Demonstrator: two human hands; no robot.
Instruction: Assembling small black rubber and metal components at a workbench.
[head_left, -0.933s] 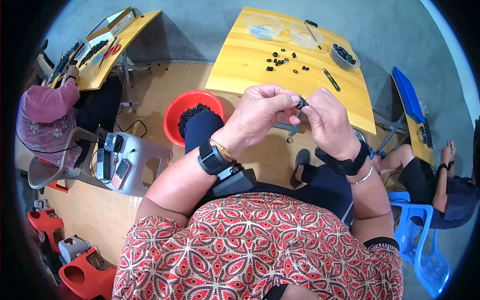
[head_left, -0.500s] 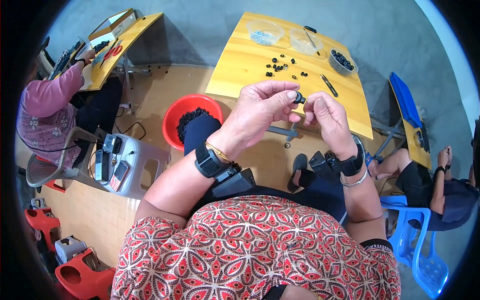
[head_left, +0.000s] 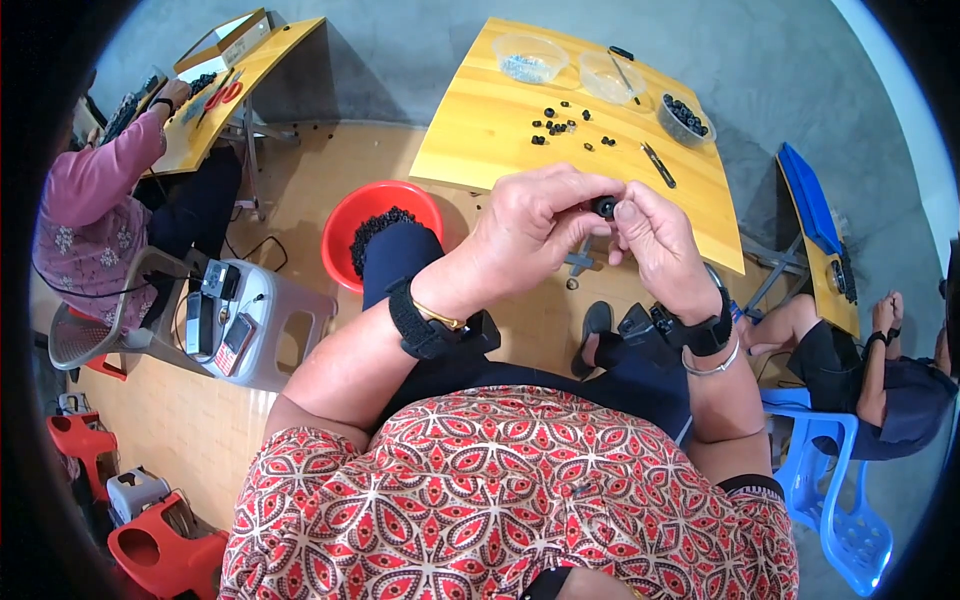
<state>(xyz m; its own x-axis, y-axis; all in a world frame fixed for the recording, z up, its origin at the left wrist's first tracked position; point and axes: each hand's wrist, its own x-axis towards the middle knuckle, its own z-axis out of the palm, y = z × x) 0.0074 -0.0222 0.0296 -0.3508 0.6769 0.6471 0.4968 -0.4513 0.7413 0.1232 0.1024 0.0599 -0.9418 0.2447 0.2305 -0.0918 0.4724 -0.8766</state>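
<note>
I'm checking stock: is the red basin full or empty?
Neither: the red basin is partly filled. Small black parts lie inside, with bare red sides showing around them; a knee hides some.

Cannot make out any words, numbers or signs, whether on the red-and-white rectangular handheld device (head_left: 235,342) or the brown-and-white open cardboard box (head_left: 236,45).

Your head camera (a wide fisheye) looks down close over your left hand (head_left: 532,222) and right hand (head_left: 662,238) toward the table (head_left: 468,140).
</note>
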